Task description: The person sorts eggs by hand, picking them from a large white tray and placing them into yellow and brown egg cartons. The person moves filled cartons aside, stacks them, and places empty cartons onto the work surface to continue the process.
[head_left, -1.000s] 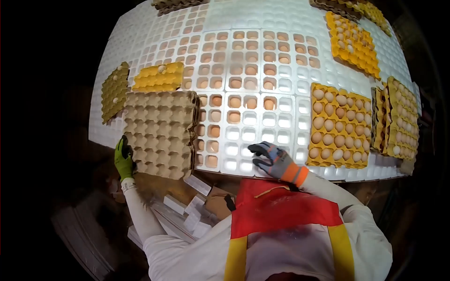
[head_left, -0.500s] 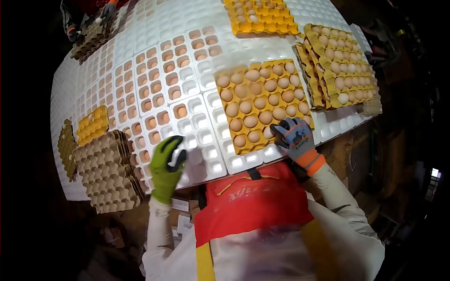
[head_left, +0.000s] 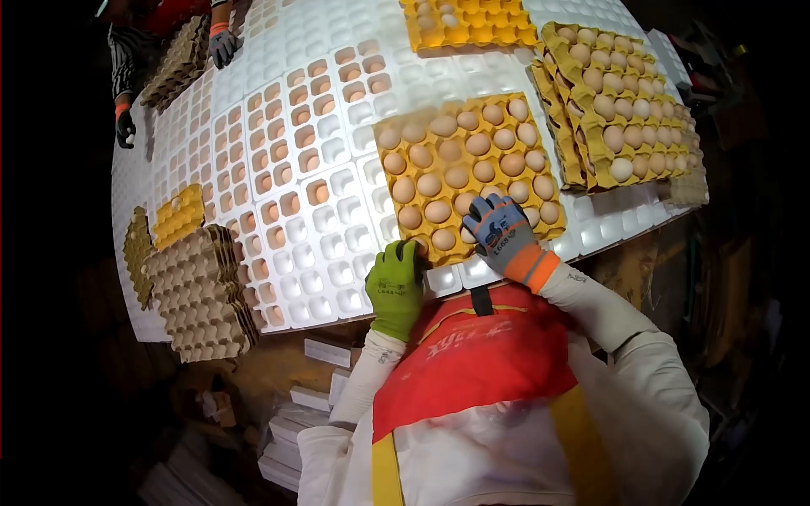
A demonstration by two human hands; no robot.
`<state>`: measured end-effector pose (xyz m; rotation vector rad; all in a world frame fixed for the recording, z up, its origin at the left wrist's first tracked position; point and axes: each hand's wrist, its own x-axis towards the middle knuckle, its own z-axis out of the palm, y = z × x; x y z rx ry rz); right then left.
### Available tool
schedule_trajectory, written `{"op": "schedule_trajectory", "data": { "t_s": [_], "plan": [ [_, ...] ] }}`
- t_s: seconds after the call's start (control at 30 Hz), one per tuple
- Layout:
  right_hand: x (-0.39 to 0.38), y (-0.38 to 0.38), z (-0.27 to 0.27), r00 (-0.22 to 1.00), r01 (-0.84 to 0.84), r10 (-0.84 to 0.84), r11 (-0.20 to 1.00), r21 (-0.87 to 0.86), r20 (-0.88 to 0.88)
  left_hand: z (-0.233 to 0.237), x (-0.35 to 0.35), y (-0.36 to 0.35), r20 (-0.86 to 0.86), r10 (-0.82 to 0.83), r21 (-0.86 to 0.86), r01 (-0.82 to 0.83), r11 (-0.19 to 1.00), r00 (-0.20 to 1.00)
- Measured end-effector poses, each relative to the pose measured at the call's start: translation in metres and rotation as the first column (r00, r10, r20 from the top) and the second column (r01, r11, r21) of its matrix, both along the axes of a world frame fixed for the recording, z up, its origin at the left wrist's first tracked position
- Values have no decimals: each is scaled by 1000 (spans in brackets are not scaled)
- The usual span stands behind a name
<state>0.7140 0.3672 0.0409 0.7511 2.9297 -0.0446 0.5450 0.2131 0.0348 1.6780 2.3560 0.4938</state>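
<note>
A yellow egg tray [head_left: 386, 160] full of brown eggs lies in front of me on white foam trays. My left hand [head_left: 395, 291], in a green glove, is at its front left corner. Its fingers are curled round the corner egg [head_left: 420, 245], which they mostly cover. Over the front rows is my right hand [head_left: 504, 236], in a blue-grey glove with an orange cuff. Its fingers are bent down closely on eggs there; how many it grips is hidden. An uncovered egg [head_left: 443, 240] sits between the hands. The foam tray [head_left: 342, 274] on the left has mostly bare cups.
Stacked yellow trays of eggs [head_left: 612, 110] stand at the right. Another yellow tray [head_left: 498, 32] is partly filled at the back. Brown pulp trays [head_left: 190, 295] are piled front left. Across the table, a co-worker's gloved hands [head_left: 222, 46] are near more trays.
My left hand has moved right from above the foam tray to the egg tray's corner, its fingers closing. My right hand has shifted left over the eggs. The co-worker's hands have moved apart.
</note>
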Motion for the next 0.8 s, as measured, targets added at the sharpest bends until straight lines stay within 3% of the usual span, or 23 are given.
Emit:
{"op": "schedule_trajectory", "data": {
  "t_s": [0.1,0.13,0.17,0.2,0.23,0.3,0.33,0.37,0.4,0.43,0.47,0.53,0.57,0.6,0.63,0.67,0.77,0.8],
  "plan": [
    [10,21,13,962,114,-204,903,-414,-180,11,1,9,-77,-5,-138,-6,990,997],
    [21,29,8,899,22,-250,846,-533,-359,13,3,13,-110,-6,-184,-15,983,994],
    [28,34,9,821,-67,-361,708,-703,-442,14,5,17,-142,-5,-226,-27,974,990],
    [31,35,12,729,-179,-490,538,-824,-478,11,4,16,-120,3,-164,-22,986,993],
    [30,26,19,651,-289,-672,210,-934,-353,8,2,15,-99,3,-102,-13,995,995],
    [15,25,21,776,-238,-387,552,-799,-498,11,0,8,24,33,2,-33,999,999],
    [4,23,22,825,-233,-229,696,-679,-517,11,-2,4,278,100,66,-123,990,955],
    [-12,11,26,946,-44,-147,826,-563,-290,7,-6,-3,517,143,97,-224,970,844],
    [-29,-3,27,999,21,-32,933,-359,-23,3,-12,-11,721,162,94,-327,940,673],
    [-37,-10,16,1000,20,-26,947,-320,-15,4,-23,-12,903,103,73,-384,920,418],
    [-43,-13,10,1000,11,-12,961,-276,-1,7,-33,-11,972,53,48,-417,908,228],
    [-27,-2,13,953,37,-205,809,-587,-223,20,-44,1,980,64,14,-383,924,190],
    [-15,7,15,902,8,-314,698,-716,-296,2,-48,16,724,-47,257,-206,944,688],
    [-3,16,-10,749,-237,-361,637,-734,-555,29,-43,35,504,-54,199,-55,978,862],
    [8,22,-1,725,-200,-561,383,-902,-400,29,-40,46,210,-67,94,48,994,975],
    [14,24,9,688,-173,-702,88,-981,-184,28,-36,55,-100,-116,-44,112,993,988],
    [-5,35,30,749,-143,-540,432,-890,-383,5,-30,56,-85,-138,-20,137,990,987],
    [-17,32,23,835,-23,-385,689,-724,-392,5,-30,50,-89,-150,13,152,988,985]
  ]
}}
